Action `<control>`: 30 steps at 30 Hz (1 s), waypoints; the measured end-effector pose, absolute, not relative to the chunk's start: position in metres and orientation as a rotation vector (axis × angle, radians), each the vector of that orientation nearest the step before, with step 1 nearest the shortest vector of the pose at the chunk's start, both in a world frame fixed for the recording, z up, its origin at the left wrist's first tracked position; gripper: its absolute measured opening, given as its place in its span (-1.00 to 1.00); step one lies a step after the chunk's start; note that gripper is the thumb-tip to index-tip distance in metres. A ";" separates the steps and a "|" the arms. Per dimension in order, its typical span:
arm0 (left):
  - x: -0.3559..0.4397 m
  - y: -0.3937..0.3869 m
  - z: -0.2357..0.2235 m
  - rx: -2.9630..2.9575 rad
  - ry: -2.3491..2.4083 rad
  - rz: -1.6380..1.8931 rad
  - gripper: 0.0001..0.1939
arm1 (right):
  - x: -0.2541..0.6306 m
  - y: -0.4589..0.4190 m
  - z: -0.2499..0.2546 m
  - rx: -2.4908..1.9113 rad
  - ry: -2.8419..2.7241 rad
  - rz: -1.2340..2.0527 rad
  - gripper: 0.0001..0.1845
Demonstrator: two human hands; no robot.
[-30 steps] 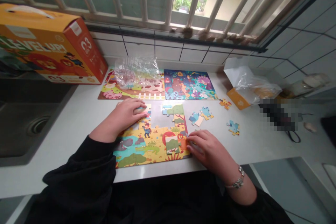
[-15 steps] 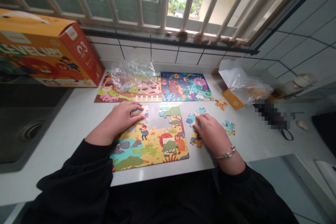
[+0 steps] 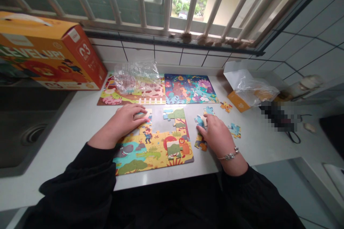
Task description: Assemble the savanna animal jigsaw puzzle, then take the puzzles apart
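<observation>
A partly assembled jigsaw puzzle [image 3: 156, 154] of animals lies on the counter, with a gap near its upper middle. A loose puzzle piece [image 3: 174, 150] with a green treetop lies over its lower right part. On the puzzle's upper left corner rests my left hand [image 3: 128, 120], fingers laid out over the pieces and hiding that corner. Right of the puzzle, my right hand [image 3: 216, 132] has thumb and fingertips on a blue puzzle piece [image 3: 199, 121], partly covering it. Close by are another blue piece [image 3: 209, 110] and a yellow-and-dark piece [image 3: 200, 144].
Two finished puzzles, a farm scene [image 3: 129, 98] under clear plastic wrap [image 3: 137, 75] and a night forest [image 3: 190, 89], lie behind. More pieces [image 3: 235, 130] lie to the right. An open box [image 3: 239, 102], an orange carton [image 3: 53, 53] and a sink [image 3: 32, 128] flank the counter.
My right hand has shifted slightly to the right, and the blue piece under its fingers has moved with it. My left hand stays in place.
</observation>
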State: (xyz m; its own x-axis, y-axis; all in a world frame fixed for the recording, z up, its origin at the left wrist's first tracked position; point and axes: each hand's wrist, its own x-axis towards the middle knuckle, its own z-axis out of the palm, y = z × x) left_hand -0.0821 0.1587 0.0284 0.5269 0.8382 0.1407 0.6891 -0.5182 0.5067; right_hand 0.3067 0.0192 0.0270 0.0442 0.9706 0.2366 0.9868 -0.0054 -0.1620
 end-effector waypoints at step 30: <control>-0.076 0.144 0.039 2.452 1.271 0.435 -0.75 | 0.201 0.130 0.011 -1.016 -2.304 0.467 -0.76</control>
State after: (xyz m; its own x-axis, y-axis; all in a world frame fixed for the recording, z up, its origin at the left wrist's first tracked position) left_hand -0.0757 0.1440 0.0389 0.5517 0.8267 0.1105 0.7212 -0.5394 0.4347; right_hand 0.2011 0.1303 0.0110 -0.5473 0.7553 0.3605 0.5554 0.6500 -0.5187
